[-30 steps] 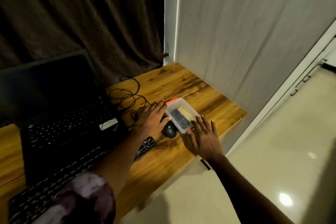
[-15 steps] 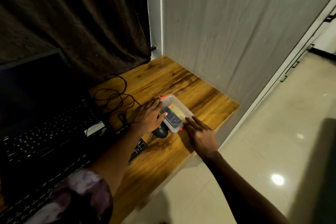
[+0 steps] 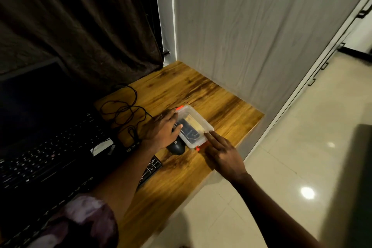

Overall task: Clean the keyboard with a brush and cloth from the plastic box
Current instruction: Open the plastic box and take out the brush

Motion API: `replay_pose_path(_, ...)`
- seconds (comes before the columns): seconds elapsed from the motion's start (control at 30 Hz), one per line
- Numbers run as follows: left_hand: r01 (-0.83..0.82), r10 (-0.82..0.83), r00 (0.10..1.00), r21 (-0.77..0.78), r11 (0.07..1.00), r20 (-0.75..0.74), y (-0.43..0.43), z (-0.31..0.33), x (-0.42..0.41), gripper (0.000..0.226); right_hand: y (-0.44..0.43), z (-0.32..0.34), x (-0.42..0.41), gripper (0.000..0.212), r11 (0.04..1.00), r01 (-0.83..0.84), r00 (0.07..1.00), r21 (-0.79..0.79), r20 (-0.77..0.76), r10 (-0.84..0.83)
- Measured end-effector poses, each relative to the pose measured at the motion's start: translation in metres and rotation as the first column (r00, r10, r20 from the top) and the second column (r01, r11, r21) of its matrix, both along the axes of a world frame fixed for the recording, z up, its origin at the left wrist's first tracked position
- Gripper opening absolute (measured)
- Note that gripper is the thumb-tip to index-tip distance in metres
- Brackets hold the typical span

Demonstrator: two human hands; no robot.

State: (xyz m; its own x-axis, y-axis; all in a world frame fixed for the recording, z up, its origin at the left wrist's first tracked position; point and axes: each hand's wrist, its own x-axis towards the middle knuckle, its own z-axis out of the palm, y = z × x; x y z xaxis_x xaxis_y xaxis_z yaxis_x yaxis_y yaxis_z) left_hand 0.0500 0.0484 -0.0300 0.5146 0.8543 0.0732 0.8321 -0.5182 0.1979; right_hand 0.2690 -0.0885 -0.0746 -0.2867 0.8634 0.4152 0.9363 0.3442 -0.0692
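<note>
Dim indoor shot, left side dark, right side lit, wide-angle warp.

Laptop (image 3: 40, 127) and brown curtain (image 3: 80, 26) sink into near-black, keys barely readable. Grey wall panel (image 3: 251, 26) and floor tiles (image 3: 291, 147) catch most light; a round ceiling-lamp glare spot (image 3: 307, 192) shines on the tiles, a fainter one farther back. Wooden desk (image 3: 201, 90) is warmly lit, with soft shadows under both arms. Straight edges bow toward the frame borders. Slight blur overall, sleeve (image 3: 80, 225) at bottom out of focus.

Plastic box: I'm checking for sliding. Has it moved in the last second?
No. The plastic box still lies right beside the black mouse, on the same side.
</note>
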Motion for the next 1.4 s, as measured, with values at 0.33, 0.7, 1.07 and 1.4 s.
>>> replay_pose_path(0.33, -0.117, 0.176, 0.935, -0.199, 0.973, 0.309, 0.023, 0.014, 0.015, 0.036, 0.029, 0.027, -0.031, 0.088, 0.915, 0.182, 0.961, -0.36, -0.131, -0.242)
replay_pose_path(0.7, -0.334, 0.571, 0.749, -0.553, 0.763, 0.336, 0.054, 0.011, 0.029, 0.035, 0.047, 0.036, -0.044, 0.093, 0.868, 0.26, 0.934, -0.422, -0.12, -0.338)
replay_pose_path(1.07, -0.317, 0.653, 0.605, -0.614, 0.723, 0.457, 0.047, 0.01, 0.032, 0.035, 0.049, 0.032, -0.041, 0.09, 0.879, 0.226, 0.913, -0.42, -0.224, -0.342)
replay_pose_path(1.4, -0.35, 0.646, 0.488, -0.547, 0.761, 0.587, 0.024, 0.023, 0.012, 0.032, 0.059, 0.047, -0.024, 0.075, 0.948, 0.06, 0.739, -0.314, -0.624, -0.254)
